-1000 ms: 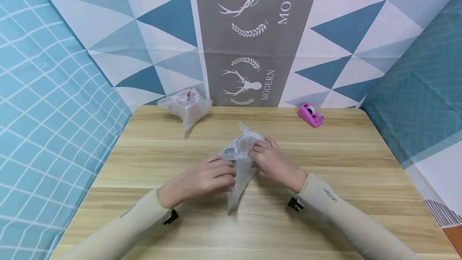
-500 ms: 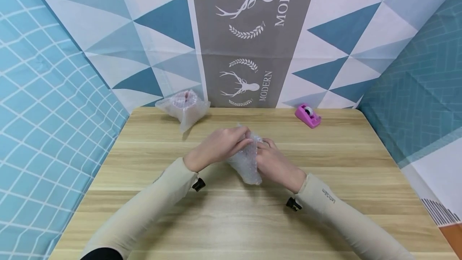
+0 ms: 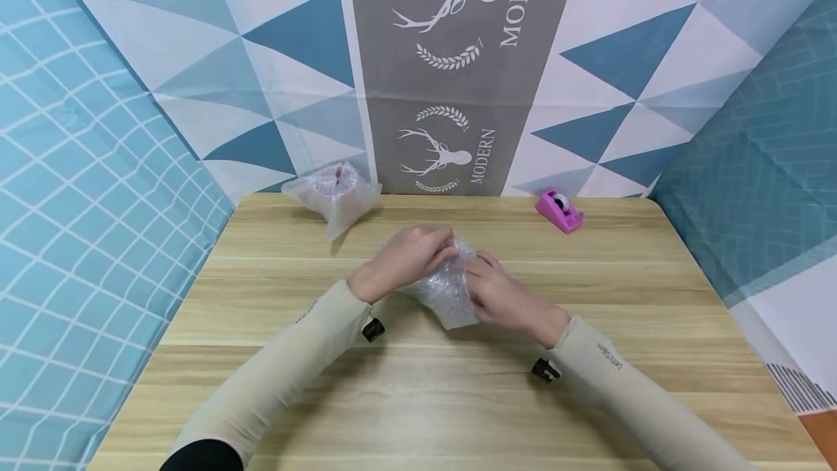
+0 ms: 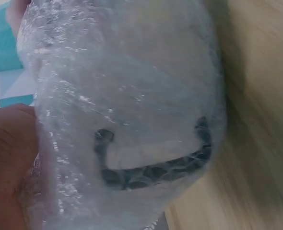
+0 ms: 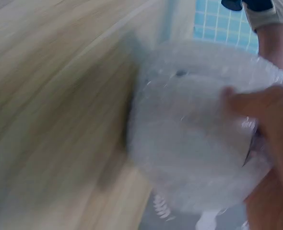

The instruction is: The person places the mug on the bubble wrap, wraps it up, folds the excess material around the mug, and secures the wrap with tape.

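A cup-like item in clear bubble wrap [image 3: 447,295] stands at the middle of the table, between both hands. A dark handle-shaped outline [image 4: 156,173] shows through the plastic in the left wrist view. From above, my left hand [image 3: 413,251] pinches the wrap along the item's top. My right hand [image 3: 500,293] holds the wrap at the right side; its thumb [image 5: 249,103] lies on the plastic in the right wrist view. The item's rim is hidden under folded wrap and fingers.
Another bubble-wrapped bundle [image 3: 335,191], with a reddish spot on top, sits at the table's back left. A pink tape dispenser [image 3: 559,211] stands at the back right. Behind the wooden table [image 3: 418,405] hangs a patterned cloth [image 3: 288,57].
My left hand has moved up and over from the front left and folded the loose front flap, covering the round opening. My right hand stays at the right side.
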The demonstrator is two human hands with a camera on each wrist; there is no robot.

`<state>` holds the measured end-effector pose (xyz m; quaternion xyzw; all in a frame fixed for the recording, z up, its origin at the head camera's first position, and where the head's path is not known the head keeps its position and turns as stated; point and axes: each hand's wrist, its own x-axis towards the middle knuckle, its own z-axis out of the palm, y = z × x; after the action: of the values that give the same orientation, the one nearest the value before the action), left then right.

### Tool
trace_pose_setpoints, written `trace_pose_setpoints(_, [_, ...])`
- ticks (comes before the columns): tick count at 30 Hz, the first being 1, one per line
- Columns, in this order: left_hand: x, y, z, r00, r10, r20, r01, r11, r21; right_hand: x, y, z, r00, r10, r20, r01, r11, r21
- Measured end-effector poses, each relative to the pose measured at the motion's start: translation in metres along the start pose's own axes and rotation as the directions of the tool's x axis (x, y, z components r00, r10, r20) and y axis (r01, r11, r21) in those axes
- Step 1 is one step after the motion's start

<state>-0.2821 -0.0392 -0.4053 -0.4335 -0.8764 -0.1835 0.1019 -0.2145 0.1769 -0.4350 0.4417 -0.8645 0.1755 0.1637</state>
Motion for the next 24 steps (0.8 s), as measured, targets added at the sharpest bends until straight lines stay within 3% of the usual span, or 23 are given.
trace_pose_setpoints(4, [0.000,-0.003,0.005,1.000,0.011,-0.027,-0.011,1.000,0.009,-0.008,0.009,-0.002,0.980,0.008,-0.197,0.026,0.986,0.167])
trace_pose_setpoints(7, [0.000,-0.004,0.007,0.999,-0.014,-0.037,0.015,1.000,0.013,-0.007,0.014,-0.001,0.962,-0.079,-0.260,0.118,0.983,0.141])
trace_pose_setpoints(11, [0.002,-0.004,0.009,0.998,-0.057,-0.037,0.057,0.998,0.009,-0.004,0.014,0.002,0.964,-0.202,-0.176,0.213,0.976,0.045])
trace_pose_setpoints(14, [0.002,-0.003,0.009,0.998,-0.053,-0.038,0.055,0.998,0.034,-0.005,0.011,0.002,0.981,-0.168,-0.099,0.170,0.985,0.015])
trace_pose_setpoints(18, [-0.005,0.000,0.006,0.987,0.046,-0.155,-0.029,0.994,0.109,-0.003,0.003,-0.003,0.995,-0.096,-0.014,0.096,0.995,-0.021])
trace_pose_setpoints(21, [-0.017,0.005,0.003,0.947,0.198,-0.252,-0.161,0.974,0.161,0.001,-0.001,-0.006,0.998,-0.050,0.039,0.051,0.998,-0.035])
trace_pose_setpoints(22, [-0.021,0.008,0.002,0.934,0.249,-0.255,-0.207,0.961,0.182,0.002,-0.002,-0.007,0.998,-0.032,0.054,0.034,0.999,-0.036])
trace_pose_setpoints(24, [-0.030,0.014,0.002,0.922,0.319,-0.220,-0.276,0.939,0.208,0.003,-0.003,-0.008,0.996,0.015,0.086,-0.013,1.000,-0.025])
